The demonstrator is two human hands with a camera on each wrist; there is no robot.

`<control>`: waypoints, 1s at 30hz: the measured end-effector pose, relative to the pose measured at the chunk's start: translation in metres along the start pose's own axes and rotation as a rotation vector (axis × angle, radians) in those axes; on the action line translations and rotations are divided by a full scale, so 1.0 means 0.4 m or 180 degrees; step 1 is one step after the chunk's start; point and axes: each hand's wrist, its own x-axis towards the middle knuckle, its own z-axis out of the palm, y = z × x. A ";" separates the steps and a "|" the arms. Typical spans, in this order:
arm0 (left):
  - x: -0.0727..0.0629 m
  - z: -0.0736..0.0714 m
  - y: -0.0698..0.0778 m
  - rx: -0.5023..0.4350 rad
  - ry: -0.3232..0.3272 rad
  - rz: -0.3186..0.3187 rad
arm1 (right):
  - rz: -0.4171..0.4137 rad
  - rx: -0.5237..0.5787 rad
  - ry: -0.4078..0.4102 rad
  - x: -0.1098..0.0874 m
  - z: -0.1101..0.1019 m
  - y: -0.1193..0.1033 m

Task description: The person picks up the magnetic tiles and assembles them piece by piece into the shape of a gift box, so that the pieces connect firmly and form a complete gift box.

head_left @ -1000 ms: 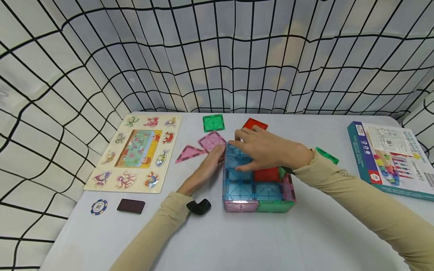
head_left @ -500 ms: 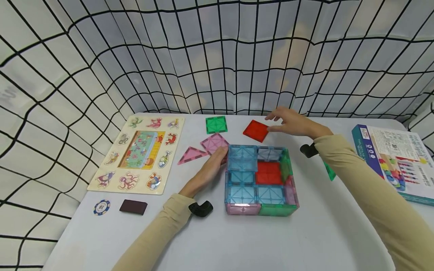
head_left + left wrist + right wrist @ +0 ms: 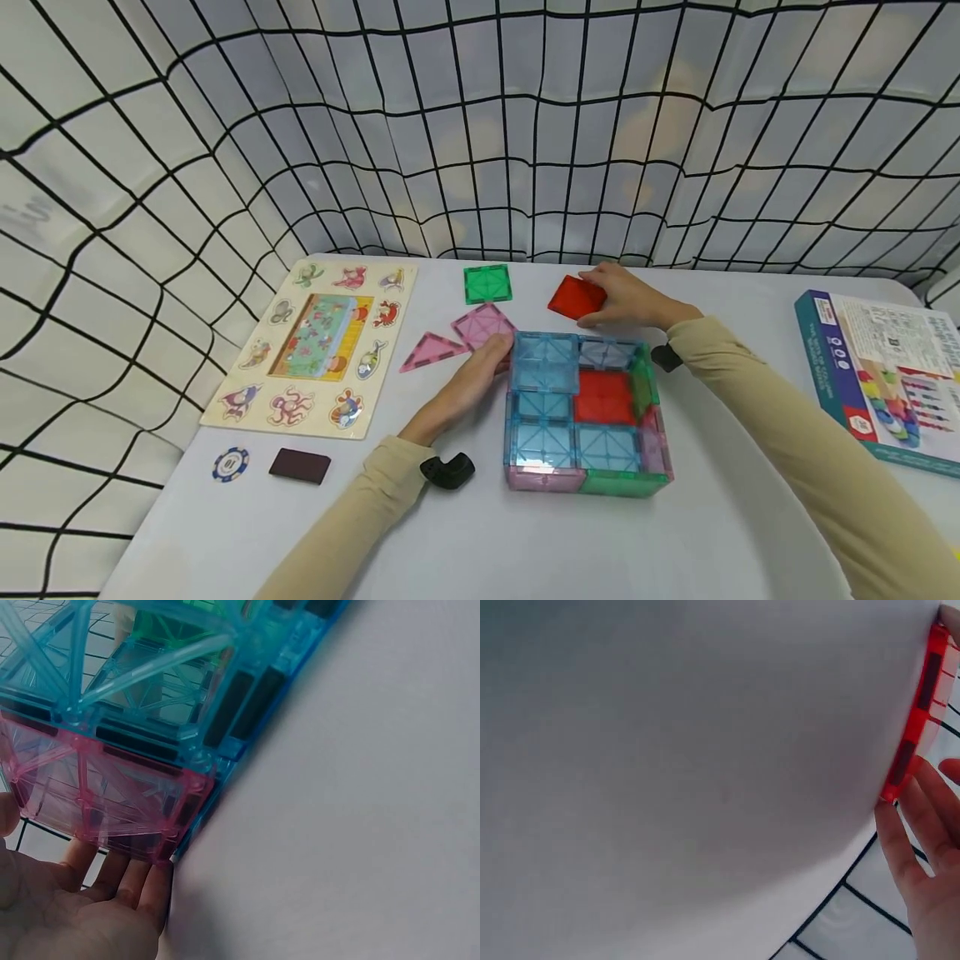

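My right hand (image 3: 633, 302) grips a loose red square magnetic tile (image 3: 572, 297) at the back of the table, its thumb at the near edge and fingers at the far edge. The tile's red edge (image 3: 915, 720) shows between the fingers in the right wrist view. My left hand (image 3: 472, 379) rests against the left back side of a box built of magnetic tiles (image 3: 543, 442). In the left wrist view its fairly straight fingers (image 3: 135, 881) touch a pink tile (image 3: 97, 787) of the box. Blue tiles cover the box's left and front top; red shows inside its opening.
Behind the box lie a green square tile (image 3: 487, 284), a pink square tile (image 3: 480, 323) and a pink triangle tile (image 3: 432, 351). A sea-animal puzzle board (image 3: 247, 400), poker chip (image 3: 230, 464) and dark brown block (image 3: 300, 466) are left; a boxed game (image 3: 892, 375) is right. Black netting surrounds the table.
My right hand has moved from over the box to the red tile behind it and taken hold of it. The left hand stays at the box's side. The head view has shifted slightly.
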 end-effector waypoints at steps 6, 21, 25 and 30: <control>-0.001 0.001 0.007 0.0015 -0.0040 0.0009 | 0.0191 -0.0023 -0.0137 -0.069 -0.034 0.015; -0.002 -0.008 -0.011 -0.0016 -0.0012 -0.0033 | 0.0266 0.0236 0.0400 -0.220 -0.141 -0.033; -0.004 -0.009 -0.008 -0.0005 0.0013 -0.0048 | -0.0371 0.0259 0.0451 -0.266 -0.171 -0.103; -0.001 -0.004 -0.002 0.0019 -0.0031 -0.0075 | -0.0826 0.0095 0.0129 -0.302 -0.147 -0.165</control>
